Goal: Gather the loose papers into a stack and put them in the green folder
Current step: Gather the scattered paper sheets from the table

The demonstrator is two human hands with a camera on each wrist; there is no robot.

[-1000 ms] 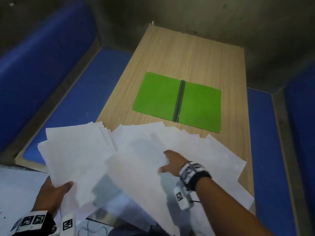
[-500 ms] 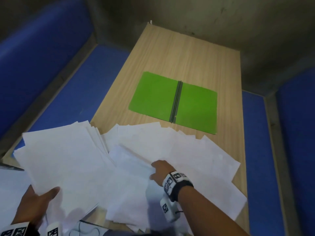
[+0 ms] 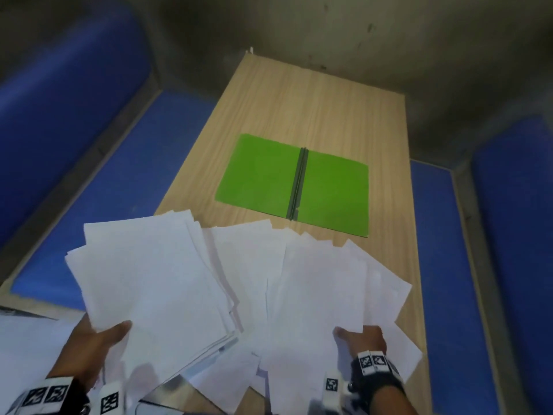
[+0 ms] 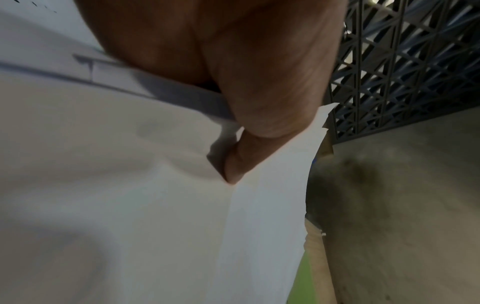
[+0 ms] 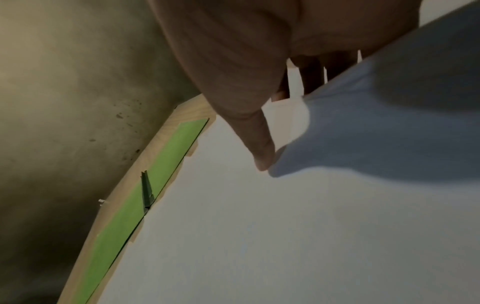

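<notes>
The green folder (image 3: pixel 291 184) lies open and flat in the middle of the wooden table (image 3: pixel 314 109), its dark spine (image 3: pixel 296 184) running away from me. My left hand (image 3: pixel 98 336) grips a fanned bundle of white papers (image 3: pixel 149 277) by its near edge, thumb (image 4: pixel 235 164) on top, held over the table's near left corner. My right hand (image 3: pixel 360 336) pinches a sheet (image 3: pixel 317 295) from the loose papers (image 3: pixel 383 283) spread over the table's near end, thumb (image 5: pixel 262 148) above and fingers beneath. A strip of the folder (image 5: pixel 145 195) shows past the paper's edge in the right wrist view.
Blue padded benches (image 3: pixel 98 181) (image 3: pixel 449 265) flank the table on both sides. A grey concrete wall (image 3: pixel 329 31) stands behind its far end. A dark lattice grille (image 4: pixel 405 61) shows in the left wrist view. More white sheets (image 3: pixel 27 345) lie at the lower left.
My right hand has drawn back toward me and to the right, now holding a sheet by its near edge. The left hand's bundle has shifted right, closer to the loose papers.
</notes>
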